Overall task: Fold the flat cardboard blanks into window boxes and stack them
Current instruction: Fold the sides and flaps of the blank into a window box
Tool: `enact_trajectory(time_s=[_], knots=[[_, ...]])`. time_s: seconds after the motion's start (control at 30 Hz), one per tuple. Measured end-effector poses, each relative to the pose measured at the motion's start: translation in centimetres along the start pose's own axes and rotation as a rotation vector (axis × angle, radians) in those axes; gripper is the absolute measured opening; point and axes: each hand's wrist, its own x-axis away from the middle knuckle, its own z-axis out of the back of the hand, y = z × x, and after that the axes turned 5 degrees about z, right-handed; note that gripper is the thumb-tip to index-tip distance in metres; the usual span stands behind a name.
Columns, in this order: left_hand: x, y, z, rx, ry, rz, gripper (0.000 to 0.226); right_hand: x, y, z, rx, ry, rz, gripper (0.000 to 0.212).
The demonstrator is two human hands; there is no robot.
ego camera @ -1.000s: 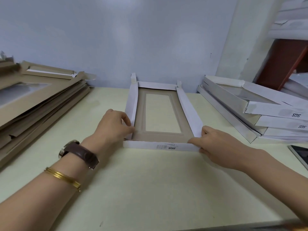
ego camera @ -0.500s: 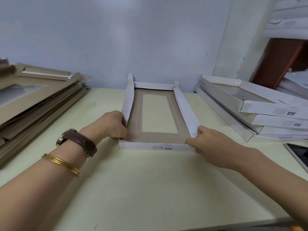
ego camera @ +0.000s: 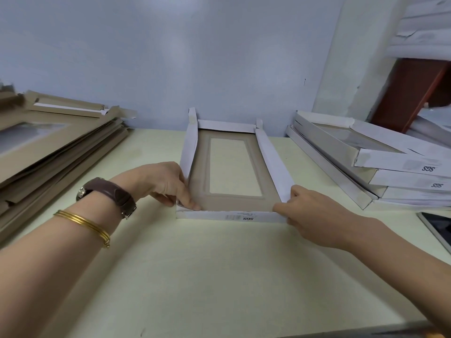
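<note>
Cardboard corners: left hand (ego camera: 168, 184) pinches the box (ego camera: 234, 203) at its near-left corner, right hand (ego camera: 314, 213) grips the near-right corner.
Box: mid-table, four white walls raised, window down.
Left: pile of flat blanks (ego camera: 56, 152), well apart.
Right: stack of folded boxes (ego camera: 390, 164), near.
Table (ego camera: 219, 276): pale strips show either side of the box.

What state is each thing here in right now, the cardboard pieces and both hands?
box: half folded, side walls raised, window facing down.
left hand: pinches the box's near left corner.
right hand: grips the box's near right corner.
blanks: flat, unfolded, piled at left.
finished boxes: folded, stacked at right.
</note>
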Motion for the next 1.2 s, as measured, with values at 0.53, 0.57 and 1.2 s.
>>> enact_trajectory(time_s=[0.53,0.57,1.2], knots=[[-0.1,0.1,-1.7,-0.172,0.071,-0.035,0.037,-0.1,-0.1,0.5,0.023,-0.034,-0.001,0.014],[0.0,0.0,-1.7,-0.158,0.077,-0.039,0.044,0.0,0.0,0.5,0.034,-0.027,0.007,0.015],[4.4,2.7,-11.5,-0.336,0.435,-0.649,0.011,-1.1,-4.5,0.4,-0.249,0.285,0.102,0.03]])
